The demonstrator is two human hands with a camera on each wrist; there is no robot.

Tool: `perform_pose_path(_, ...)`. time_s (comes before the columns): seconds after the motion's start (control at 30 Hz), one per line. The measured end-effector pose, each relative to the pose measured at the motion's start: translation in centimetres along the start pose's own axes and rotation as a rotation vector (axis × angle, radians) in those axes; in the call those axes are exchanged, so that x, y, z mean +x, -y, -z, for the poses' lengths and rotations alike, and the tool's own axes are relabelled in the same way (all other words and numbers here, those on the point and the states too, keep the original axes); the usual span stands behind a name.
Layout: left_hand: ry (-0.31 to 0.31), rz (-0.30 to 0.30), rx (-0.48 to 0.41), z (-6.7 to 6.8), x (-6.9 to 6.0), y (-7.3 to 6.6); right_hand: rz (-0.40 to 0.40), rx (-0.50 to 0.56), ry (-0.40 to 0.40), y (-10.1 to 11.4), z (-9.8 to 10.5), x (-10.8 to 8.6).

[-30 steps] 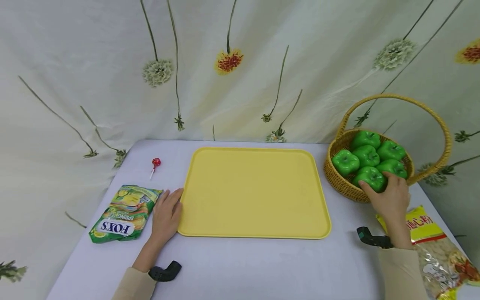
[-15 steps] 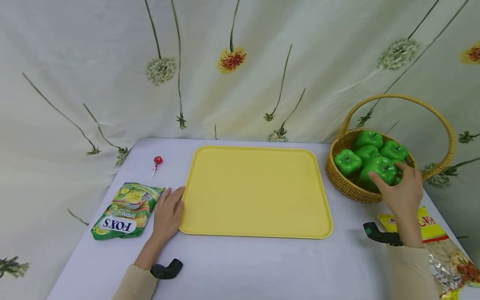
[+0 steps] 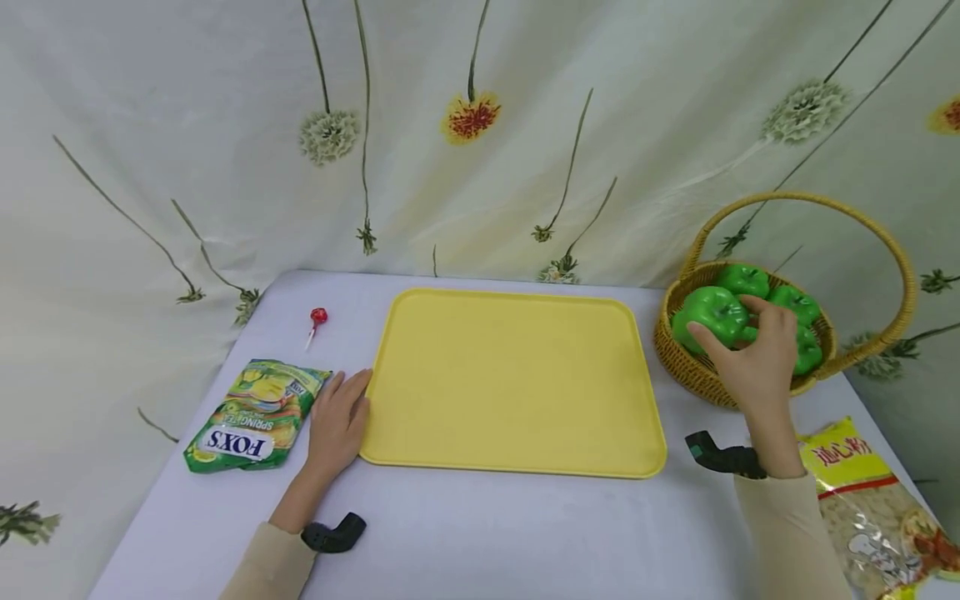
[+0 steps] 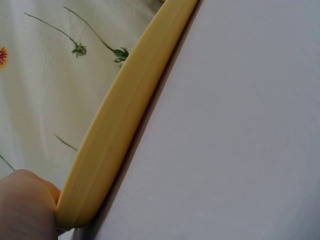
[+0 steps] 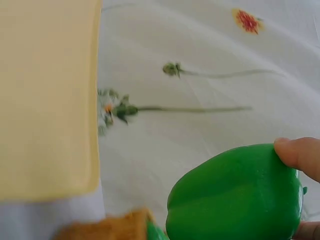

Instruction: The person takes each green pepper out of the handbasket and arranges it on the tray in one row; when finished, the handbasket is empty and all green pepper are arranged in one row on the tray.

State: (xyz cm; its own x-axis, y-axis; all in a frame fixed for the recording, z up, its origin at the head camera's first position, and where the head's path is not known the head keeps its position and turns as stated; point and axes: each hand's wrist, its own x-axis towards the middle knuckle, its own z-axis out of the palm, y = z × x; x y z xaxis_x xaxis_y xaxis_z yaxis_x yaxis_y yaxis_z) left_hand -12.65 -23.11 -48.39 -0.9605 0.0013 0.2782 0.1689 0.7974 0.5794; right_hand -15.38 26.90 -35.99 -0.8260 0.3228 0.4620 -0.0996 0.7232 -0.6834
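"Change?"
"Swinging pepper leftward over basket with right hand, apparently freeing it from pile."
"Grip?"
"Pinching it between thumb and fingers; resting left hand loosely against tray."

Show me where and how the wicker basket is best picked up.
Probably by the middle of the handle, gripped from above: the wicker basket stands upright, and the slim handle arches high over the green peppers inside.
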Motion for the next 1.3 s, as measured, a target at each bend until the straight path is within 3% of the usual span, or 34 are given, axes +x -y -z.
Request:
perform_pose_path(0.13,0.007,0.007,0.003,0.1,0.0,0.0,0.033,0.036,0.069,1.5,-3.1,-0.2)
perform_pose_path(0.3,0.003,0.001,0.004,0.0,0.0,0.1,0.047,0.097,0.229,4.5,-8.0,-0.5)
perform_pose_path(0.47,0.009,0.002,0.008,0.0,-0.1,0.2,0.071,0.15,0.379,8.8,-13.3,-1.6)
perform_pose_path(0.73,0.004,-0.001,-0.007,0.0,-0.1,0.2,0.145,0.167,0.55,16.0,-20.6,-4.2)
perform_pose_path(0.97,0.001,-0.001,0.002,-0.2,0.0,0.3,0.119,0.159,0.623,19.5,-23.9,-5.8)
perform_pose_path(1.3,-0.022,-0.025,-0.007,-0.1,-0.1,0.3,0.075,0.124,0.668,21.0,-26.6,-7.3)
